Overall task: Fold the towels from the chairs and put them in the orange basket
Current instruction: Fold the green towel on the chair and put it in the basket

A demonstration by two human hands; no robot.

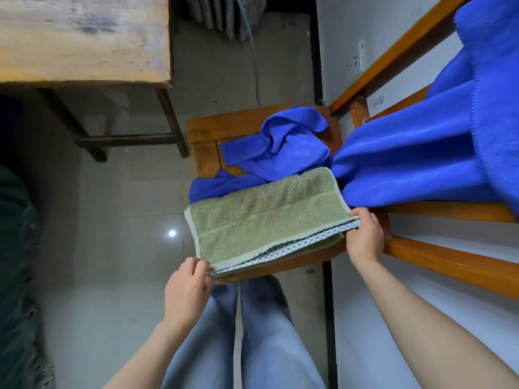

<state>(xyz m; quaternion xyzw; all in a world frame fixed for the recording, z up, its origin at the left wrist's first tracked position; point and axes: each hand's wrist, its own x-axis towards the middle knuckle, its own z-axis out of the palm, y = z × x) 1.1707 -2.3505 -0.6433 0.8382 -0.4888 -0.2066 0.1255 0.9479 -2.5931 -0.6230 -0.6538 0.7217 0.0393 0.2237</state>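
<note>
Your left hand pinches the near left corner of the green towel, fingers curled together over the hem and thumb tucked underneath. Your right hand pinches the right corner of the same edge, thumb on top and the other fingers wrapped below. The towel lies folded in layers on the wooden chair seat, with a checkered band showing between the layers along the edge you hold. That edge runs close to the seat's front rim and a strip of wood shows beneath it. The towel's left end sits about at the seat's left side. Its far edge touches and partly covers a crumpled blue towel, which fills the back of the seat and spills over the left side. On your right a large blue towel hangs over the chair back and its lower folds come down to the green towel's right end, just beside your right hand. The rails of the chair back hem in that side. To your left, tiled floor spreads between the chair and the legs of a wooden desk, which stands well apart from the seat. Your legs are right against the chair's front.
</note>
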